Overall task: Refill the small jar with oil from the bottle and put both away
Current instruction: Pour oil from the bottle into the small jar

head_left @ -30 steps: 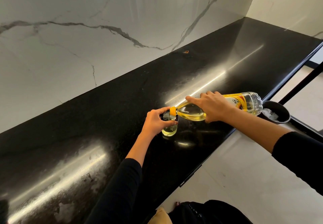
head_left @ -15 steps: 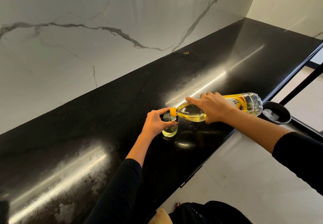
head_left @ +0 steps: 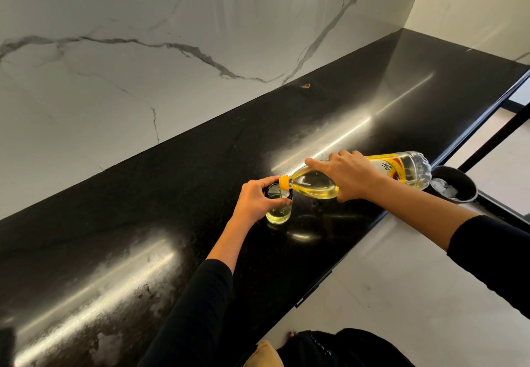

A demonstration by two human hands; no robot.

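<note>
A small glass jar [head_left: 279,212] with a black rim stands on the black counter [head_left: 172,194], partly filled with yellow oil. My left hand [head_left: 255,199] grips it around the rim from the left. My right hand [head_left: 348,176] holds a clear plastic oil bottle [head_left: 315,184] tipped on its side, base to the right. Its yellow neck [head_left: 284,182] rests over the jar's mouth and a thin stream of oil runs down into the jar. No cap or lid is in view.
A white marble wall [head_left: 143,65] backs the counter. The counter's front edge runs diagonally just right of the jar. A dark bin [head_left: 456,186] with white scraps stands on the floor beyond the edge, under the bottle's base. A small orange speck [head_left: 306,85] lies by the wall.
Both hands have held nearly still with the bottle tipped over the jar. The oil keeps flowing into the jar.
</note>
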